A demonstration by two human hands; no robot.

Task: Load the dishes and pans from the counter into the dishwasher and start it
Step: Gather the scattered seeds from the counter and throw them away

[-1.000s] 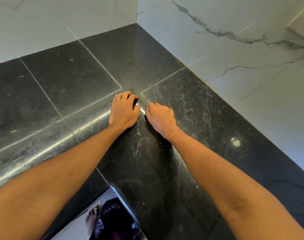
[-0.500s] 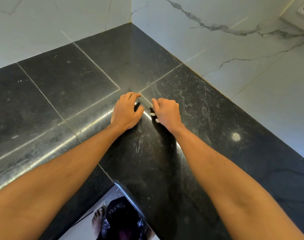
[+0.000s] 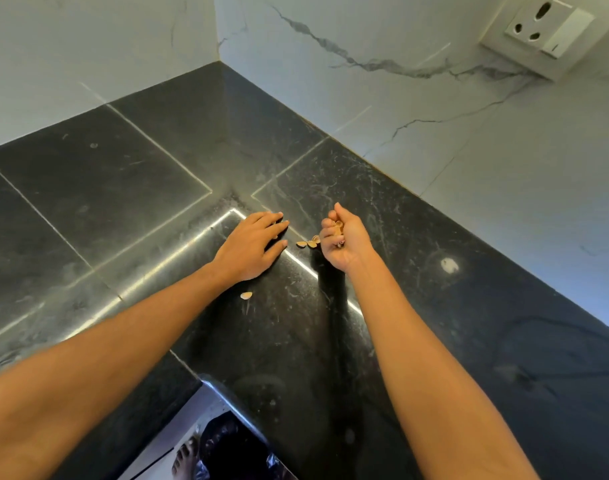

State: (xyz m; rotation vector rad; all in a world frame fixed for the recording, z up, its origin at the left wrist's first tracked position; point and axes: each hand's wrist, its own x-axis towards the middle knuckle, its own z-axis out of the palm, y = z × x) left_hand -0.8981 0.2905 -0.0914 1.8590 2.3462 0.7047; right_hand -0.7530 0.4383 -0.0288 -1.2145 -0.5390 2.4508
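No dish, pan or dishwasher shows in the head view. My left hand (image 3: 252,244) lies flat on the black stone counter (image 3: 129,188), fingers straight and pointing right. My right hand (image 3: 342,239) is turned palm-up just right of it, fingers curled round several small tan nut shells (image 3: 338,226). A few more shells (image 3: 308,243) lie on the counter between the two hands. One single shell (image 3: 246,295) lies under my left wrist.
White marble-look walls meet in a corner behind the counter. A wall socket (image 3: 538,27) sits at the upper right. Below the counter's front edge are a black bin bag (image 3: 233,452) and a bare foot (image 3: 185,459) on the floor.
Both hands were bunched together at the counter's inner corner. They have drawn apart; the right hand has turned palm-up holding shells, the left has flattened, and loose shells are uncovered.
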